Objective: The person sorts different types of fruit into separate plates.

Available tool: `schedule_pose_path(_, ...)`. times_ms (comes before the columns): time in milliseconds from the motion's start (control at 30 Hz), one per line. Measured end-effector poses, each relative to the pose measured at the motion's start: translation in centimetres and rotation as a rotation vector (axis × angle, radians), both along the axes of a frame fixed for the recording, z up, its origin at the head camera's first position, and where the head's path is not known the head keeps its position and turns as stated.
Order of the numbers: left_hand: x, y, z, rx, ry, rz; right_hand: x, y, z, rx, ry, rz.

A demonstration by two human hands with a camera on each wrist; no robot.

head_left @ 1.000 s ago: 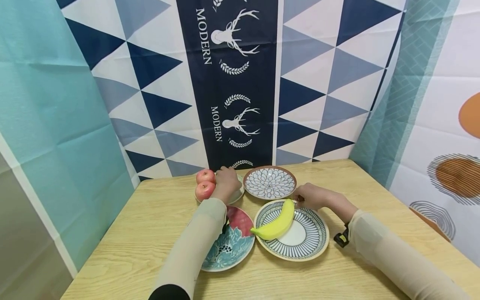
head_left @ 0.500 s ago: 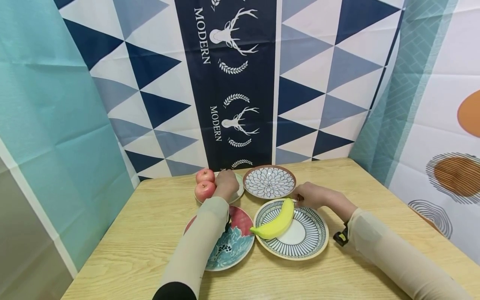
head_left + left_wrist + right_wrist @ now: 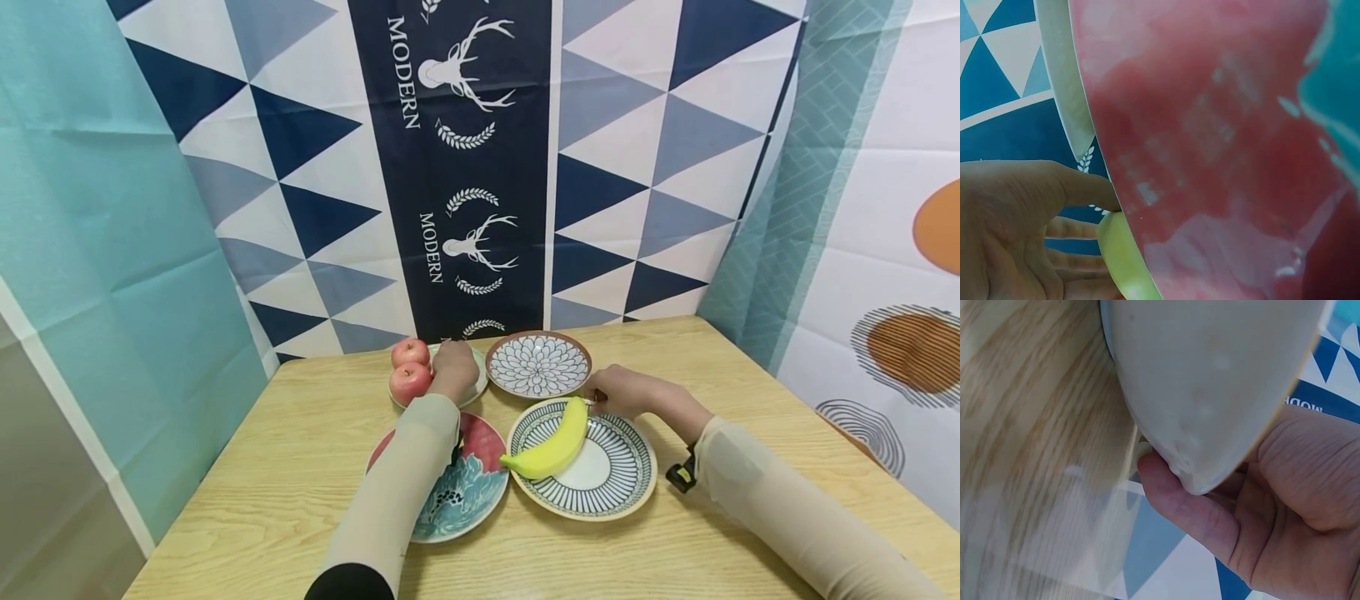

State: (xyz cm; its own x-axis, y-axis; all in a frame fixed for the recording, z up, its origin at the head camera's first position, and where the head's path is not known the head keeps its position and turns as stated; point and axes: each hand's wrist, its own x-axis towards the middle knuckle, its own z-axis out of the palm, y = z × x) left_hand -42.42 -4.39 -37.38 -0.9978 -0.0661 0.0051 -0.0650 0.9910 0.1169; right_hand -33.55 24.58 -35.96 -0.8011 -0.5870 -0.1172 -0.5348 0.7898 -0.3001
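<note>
My left hand (image 3: pixel 453 369) reaches over the pale plate (image 3: pixel 480 379) at the back, beside two red apples (image 3: pixel 410 367). In the left wrist view, its thumb and fingers close around a smooth yellow-green fruit (image 3: pixel 1121 253), partly hidden by the pink and turquoise plate (image 3: pixel 1210 125). My right hand (image 3: pixel 626 390) is at the far right rim of the black-and-white striped plate (image 3: pixel 645 467), with its fingers curled close to the upper end of a yellow banana (image 3: pixel 551 450) lying on that plate. The plate hides some of those fingertips, and I cannot tell what they grip.
A brown-rimmed plate with a petal pattern (image 3: pixel 540 365) stands at the back, close to my right hand. The pink and turquoise plate lies under my left forearm. Behind the wooden table (image 3: pixel 270 500) hangs a patterned cloth (image 3: pixel 480 167).
My left hand has shifted very slightly and its fingers have drawn down and in over the pale plate. The right hand, banana and plates stay put.
</note>
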Motion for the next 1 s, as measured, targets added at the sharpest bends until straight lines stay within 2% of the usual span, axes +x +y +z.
schedule_pose_path(400, 0.6, -0.5, 0.4, -0.004, 0.004, -0.046, -0.3, 0.1, -0.3, 0.016, -0.019, -0.026)
schedule_pose_path(667, 0.9, -0.7, 0.7, -0.006, 0.054, -0.084, -0.4, 0.1, -0.4, 0.005, -0.019, -0.026)
schedule_pose_path(833, 1.9, -0.8, 1.7, 0.056, 0.097, -0.122, -0.5, 0.1, -0.5, 0.01, -0.023, -0.039)
schedule_pose_path(1000, 2.2, -0.5, 2.8, 0.084, 0.068, -0.142, -0.4, 0.0, -0.4, 0.012, -0.022, -0.039)
